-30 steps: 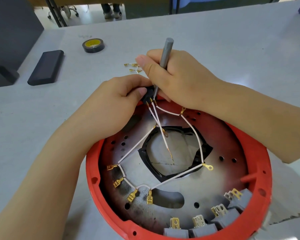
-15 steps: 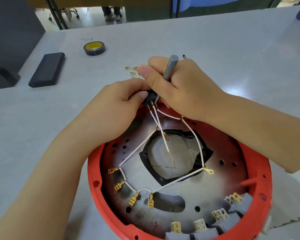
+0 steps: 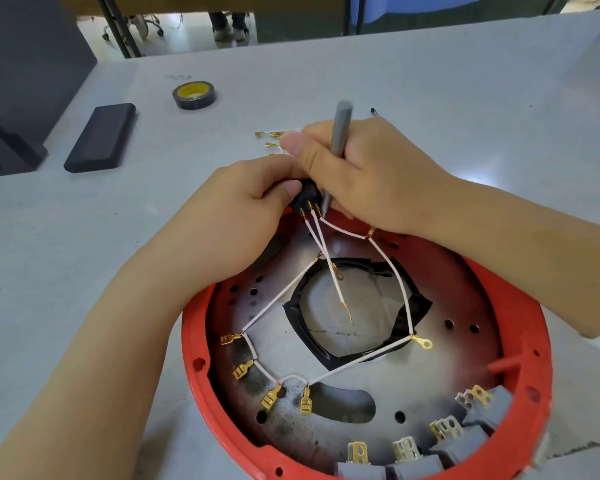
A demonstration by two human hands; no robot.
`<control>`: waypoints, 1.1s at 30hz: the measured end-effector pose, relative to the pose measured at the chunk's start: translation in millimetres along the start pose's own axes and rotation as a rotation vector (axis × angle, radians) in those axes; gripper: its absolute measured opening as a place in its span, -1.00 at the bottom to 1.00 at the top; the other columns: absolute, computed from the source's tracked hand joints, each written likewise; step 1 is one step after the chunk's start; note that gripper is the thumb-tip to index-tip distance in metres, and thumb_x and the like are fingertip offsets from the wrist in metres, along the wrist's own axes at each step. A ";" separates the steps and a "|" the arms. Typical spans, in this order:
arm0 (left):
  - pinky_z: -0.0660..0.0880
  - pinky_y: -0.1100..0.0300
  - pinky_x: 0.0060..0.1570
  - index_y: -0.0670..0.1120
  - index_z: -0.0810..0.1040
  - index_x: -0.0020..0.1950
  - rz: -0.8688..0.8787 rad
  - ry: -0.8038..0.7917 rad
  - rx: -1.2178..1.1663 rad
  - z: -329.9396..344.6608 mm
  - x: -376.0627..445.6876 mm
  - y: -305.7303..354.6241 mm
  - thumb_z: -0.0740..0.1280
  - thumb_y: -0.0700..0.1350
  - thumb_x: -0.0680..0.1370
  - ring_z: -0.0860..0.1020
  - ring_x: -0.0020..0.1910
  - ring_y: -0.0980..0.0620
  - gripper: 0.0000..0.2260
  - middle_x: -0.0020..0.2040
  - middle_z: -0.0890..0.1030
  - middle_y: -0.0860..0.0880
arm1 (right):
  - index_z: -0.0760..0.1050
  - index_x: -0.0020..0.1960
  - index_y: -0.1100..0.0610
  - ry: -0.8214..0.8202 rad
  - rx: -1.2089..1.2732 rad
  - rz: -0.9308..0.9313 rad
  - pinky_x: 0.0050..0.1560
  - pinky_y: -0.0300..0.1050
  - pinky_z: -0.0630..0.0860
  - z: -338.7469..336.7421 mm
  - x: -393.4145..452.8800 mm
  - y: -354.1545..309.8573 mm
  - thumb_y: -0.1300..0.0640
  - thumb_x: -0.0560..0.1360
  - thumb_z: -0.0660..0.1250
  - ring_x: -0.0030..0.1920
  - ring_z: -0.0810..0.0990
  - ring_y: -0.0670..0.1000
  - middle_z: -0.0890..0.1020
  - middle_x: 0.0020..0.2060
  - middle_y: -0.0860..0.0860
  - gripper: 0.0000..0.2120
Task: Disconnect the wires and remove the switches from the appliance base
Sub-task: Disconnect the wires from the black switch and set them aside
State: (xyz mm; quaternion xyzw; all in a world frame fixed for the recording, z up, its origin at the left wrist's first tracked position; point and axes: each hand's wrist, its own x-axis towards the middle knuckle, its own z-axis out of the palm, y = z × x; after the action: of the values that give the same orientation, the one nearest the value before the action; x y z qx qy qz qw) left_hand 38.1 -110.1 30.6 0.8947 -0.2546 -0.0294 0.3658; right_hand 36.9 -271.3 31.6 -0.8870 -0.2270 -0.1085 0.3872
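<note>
My left hand [image 3: 243, 209] pinched the black switch [image 3: 303, 199] at the base's [image 3: 194, 341] far rim; my right hand [image 3: 368, 174] gripped a grey tool [image 3: 338, 140], near upright, tip down at the switch terminals. White wires [image 3: 329, 265] ran toward me. The base sat at the grey table's [image 3: 465, 81] near edge, tape [image 3: 194, 95] farther off.

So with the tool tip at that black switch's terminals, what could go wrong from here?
1. The right hand holds the grey tool with its tip beside the left hand that pinches the black switch; a slip could jab the fingers.
2. Prying could bend a terminal or tear a thin white wire.
3. Force may shift the red base, which nothing visibly holds down.
</note>
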 end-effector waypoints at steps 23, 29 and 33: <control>0.26 0.44 -0.50 0.27 0.46 -0.36 0.010 0.022 0.024 0.7 -1.2 2.5 0.13 -0.18 0.60 0.40 -0.50 0.26 -0.56 -0.49 0.47 0.27 | 0.19 -0.19 0.05 0.075 -0.388 -0.298 -0.40 -0.12 0.20 3.1 -17.4 -11.4 -0.02 0.59 0.12 -0.50 0.30 0.04 0.30 -0.51 -0.05 -0.76; 0.33 0.54 -0.27 0.19 0.58 -0.01 -0.011 0.012 0.025 2.6 -0.7 0.1 0.17 -0.09 0.63 0.48 -0.26 0.37 -0.76 -0.23 0.60 0.26 | 0.14 -0.32 0.01 0.116 -0.166 -0.123 -0.44 -0.31 0.20 3.1 -10.5 -9.2 0.05 0.63 0.13 -0.50 0.24 -0.03 0.19 -0.54 -0.10 -0.64; 0.28 0.63 -0.22 0.27 0.53 0.08 0.000 -0.015 0.009 0.2 -0.6 0.0 0.17 -0.12 0.64 0.46 -0.22 0.51 -0.72 -0.19 0.53 0.40 | 0.19 -0.37 0.01 0.105 -0.032 -0.001 -0.41 -0.29 0.29 2.6 -4.4 -4.9 0.04 0.64 0.13 -0.46 0.41 -0.03 0.36 -0.57 -0.05 -0.59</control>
State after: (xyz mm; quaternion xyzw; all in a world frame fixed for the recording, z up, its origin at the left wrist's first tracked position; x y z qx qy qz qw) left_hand 37.6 -109.9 30.4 0.8960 -0.2577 -0.0351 0.3600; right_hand 30.7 -267.9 31.3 -0.8861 -0.2051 -0.1588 0.3842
